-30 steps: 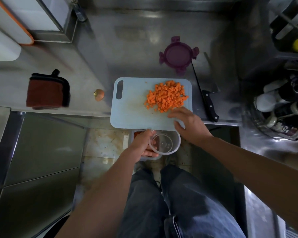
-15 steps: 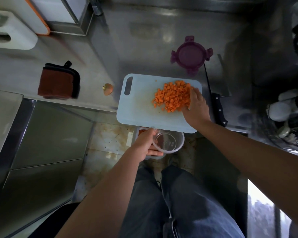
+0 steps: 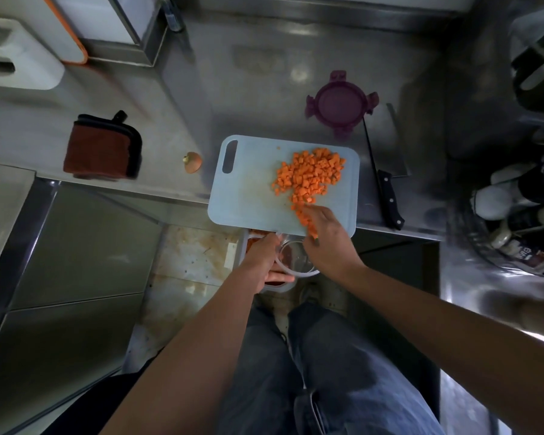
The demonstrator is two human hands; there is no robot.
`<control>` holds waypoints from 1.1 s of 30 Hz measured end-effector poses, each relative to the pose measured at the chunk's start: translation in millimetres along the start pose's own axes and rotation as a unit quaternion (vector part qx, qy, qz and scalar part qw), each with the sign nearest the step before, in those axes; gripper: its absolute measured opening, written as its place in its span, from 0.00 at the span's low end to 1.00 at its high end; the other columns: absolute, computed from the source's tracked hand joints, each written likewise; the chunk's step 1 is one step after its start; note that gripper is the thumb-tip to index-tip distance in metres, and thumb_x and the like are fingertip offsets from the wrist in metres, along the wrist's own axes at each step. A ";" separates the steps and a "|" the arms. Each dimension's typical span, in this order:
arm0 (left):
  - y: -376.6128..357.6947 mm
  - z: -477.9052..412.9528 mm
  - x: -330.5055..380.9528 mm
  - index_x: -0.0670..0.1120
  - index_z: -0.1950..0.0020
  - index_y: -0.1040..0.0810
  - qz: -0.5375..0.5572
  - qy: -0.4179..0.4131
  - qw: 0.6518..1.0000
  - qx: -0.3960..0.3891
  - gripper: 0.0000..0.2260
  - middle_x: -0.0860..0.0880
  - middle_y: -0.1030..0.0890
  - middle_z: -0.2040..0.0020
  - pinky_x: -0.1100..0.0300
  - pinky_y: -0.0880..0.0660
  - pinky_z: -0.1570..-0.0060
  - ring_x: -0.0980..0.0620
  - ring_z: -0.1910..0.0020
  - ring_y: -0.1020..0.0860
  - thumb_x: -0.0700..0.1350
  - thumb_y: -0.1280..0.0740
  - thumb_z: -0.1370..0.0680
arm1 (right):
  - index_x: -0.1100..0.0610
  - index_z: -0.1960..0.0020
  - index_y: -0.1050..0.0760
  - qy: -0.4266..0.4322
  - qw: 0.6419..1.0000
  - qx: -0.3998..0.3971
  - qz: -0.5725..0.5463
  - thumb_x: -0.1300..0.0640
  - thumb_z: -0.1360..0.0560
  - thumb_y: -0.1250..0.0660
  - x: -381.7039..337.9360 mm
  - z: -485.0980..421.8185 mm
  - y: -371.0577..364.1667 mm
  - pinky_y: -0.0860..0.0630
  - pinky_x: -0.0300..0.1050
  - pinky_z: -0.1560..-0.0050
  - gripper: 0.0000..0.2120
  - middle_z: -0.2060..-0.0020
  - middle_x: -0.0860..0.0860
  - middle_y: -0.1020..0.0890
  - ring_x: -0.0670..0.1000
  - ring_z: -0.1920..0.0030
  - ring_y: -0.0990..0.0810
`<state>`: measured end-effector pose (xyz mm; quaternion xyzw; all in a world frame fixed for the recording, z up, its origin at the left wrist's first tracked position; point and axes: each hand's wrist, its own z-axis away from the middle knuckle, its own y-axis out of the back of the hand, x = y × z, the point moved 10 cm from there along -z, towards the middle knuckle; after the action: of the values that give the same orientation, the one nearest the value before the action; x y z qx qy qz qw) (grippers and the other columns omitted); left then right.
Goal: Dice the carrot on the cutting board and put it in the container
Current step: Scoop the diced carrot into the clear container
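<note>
Most of the diced carrot [image 3: 310, 171] sits piled on the cutting board [image 3: 248, 196] toward its 2 o'clock corner, with a trail of cubes running to the 5 o'clock edge, where my right hand [image 3: 325, 241] lies against them, fingers loose and clasping nothing. I see my left hand [image 3: 261, 259] gripping the rim of the clear round container [image 3: 299, 265], held just below the board's 6 o'clock edge. A black-handled knife [image 3: 386, 193] lies at the board's 3 o'clock.
</note>
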<state>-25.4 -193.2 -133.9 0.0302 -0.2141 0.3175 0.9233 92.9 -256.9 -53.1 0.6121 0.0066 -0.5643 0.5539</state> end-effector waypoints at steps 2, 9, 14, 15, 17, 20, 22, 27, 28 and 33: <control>1.2 1.1 0.9 0.46 0.34 0.27 -0.006 -0.001 1.000 -0.003 0.16 0.39 0.23 0.37 0.48 0.17 0.57 0.39 0.47 0.18 0.53 0.40 0.17 | 0.58 0.30 0.30 0.012 0.999 0.042 0.005 0.68 0.24 0.39 3.9 -7.4 14.1 0.34 0.42 0.33 0.23 0.31 0.53 0.30 0.52 0.32 0.30; 6.1 -1.4 1.5 0.46 0.36 0.26 -0.016 -0.005 1.000 -0.003 0.16 0.39 0.20 0.41 0.47 0.17 0.53 0.41 0.50 0.17 0.53 0.41 0.17 | 0.57 0.28 0.31 0.076 0.993 -0.004 0.088 0.66 0.25 0.37 14.3 -5.2 -1.5 0.35 0.56 0.29 0.25 0.28 0.53 0.31 0.55 0.29 0.34; 8.2 -5.0 3.5 0.45 0.38 0.25 -0.025 -0.004 1.000 -0.009 0.14 0.40 0.19 0.45 0.46 0.18 0.51 0.41 0.51 0.17 0.51 0.43 0.17 | 0.60 0.34 0.26 0.126 0.990 0.042 0.035 0.71 0.27 0.37 -0.1 -8.0 15.2 0.31 0.46 0.33 0.23 0.35 0.55 0.26 0.54 0.34 0.29; 7.8 -5.0 4.7 0.46 0.39 0.25 -0.029 -0.007 0.999 -0.013 0.13 0.41 0.20 0.47 0.46 0.18 0.51 0.40 0.51 0.18 0.50 0.44 0.17 | 0.61 0.34 0.25 0.126 0.990 0.063 0.030 0.70 0.27 0.37 -1.9 -18.1 25.3 0.31 0.46 0.34 0.22 0.36 0.56 0.26 0.55 0.34 0.29; 6.5 -4.1 8.2 0.47 0.44 0.24 -0.039 -0.013 0.999 -0.021 0.12 0.42 0.20 0.50 0.47 0.18 0.52 0.41 0.52 0.18 0.48 0.45 0.16 | 0.61 0.35 0.26 0.112 0.989 0.097 0.026 0.68 0.28 0.38 -1.3 -41.0 42.4 0.29 0.48 0.36 0.21 0.37 0.57 0.26 0.56 0.35 0.29; 5.2 -4.9 11.4 0.49 0.47 0.24 -0.065 -0.015 0.997 -0.028 0.12 0.41 0.21 0.50 0.50 0.17 0.56 0.42 0.51 0.19 0.47 0.47 0.17 | 0.59 0.32 0.29 0.069 0.992 0.101 0.034 0.66 0.27 0.37 7.9 -73.2 51.3 0.33 0.56 0.31 0.24 0.33 0.57 0.30 0.57 0.31 0.34; 5.6 -7.0 12.1 0.48 0.45 0.25 -0.076 -0.011 0.997 -0.029 0.12 0.41 0.21 0.49 0.50 0.17 0.56 0.41 0.50 0.19 0.46 0.47 0.17 | 0.57 0.28 0.33 0.024 0.994 0.097 0.050 0.63 0.25 0.38 17.7 -90.3 53.3 0.39 0.58 0.28 0.25 0.27 0.57 0.35 0.58 0.27 0.40; 6.6 -10.9 13.0 0.45 0.38 0.28 -0.086 -0.004 0.996 -0.033 0.14 0.42 0.21 0.49 0.50 0.17 0.57 0.41 0.49 0.20 0.45 0.49 0.17 | 0.56 0.22 0.46 -0.052 0.996 0.031 0.068 0.54 0.20 0.42 39.2 -107.8 40.7 0.49 0.53 0.24 0.29 0.22 0.56 0.47 0.55 0.22 0.50; 6.8 -11.1 12.7 0.45 0.36 0.28 -0.088 -0.003 0.996 -0.033 0.15 0.41 0.21 0.49 0.50 0.17 0.57 0.41 0.49 0.20 0.45 0.49 0.17 | 0.57 0.22 0.45 -0.043 0.996 0.033 0.065 0.55 0.20 0.41 37.6 -105.4 39.4 0.49 0.51 0.24 0.28 0.23 0.56 0.44 0.55 0.23 0.48; 6.7 -10.5 12.0 0.45 0.34 0.28 -0.089 0.009 0.996 -0.028 0.16 0.38 0.22 0.42 0.52 0.17 0.61 0.39 0.46 0.20 0.46 0.48 0.18 | 0.59 0.23 0.41 -0.020 0.998 0.050 0.036 0.59 0.20 0.40 24.4 -78.7 35.7 0.44 0.47 0.27 0.27 0.26 0.56 0.37 0.56 0.26 0.42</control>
<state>-17.1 -179.0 -138.9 0.0203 -0.2116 0.2281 0.9502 178.2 -231.9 -65.9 0.6275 -0.0549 -0.5559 0.5425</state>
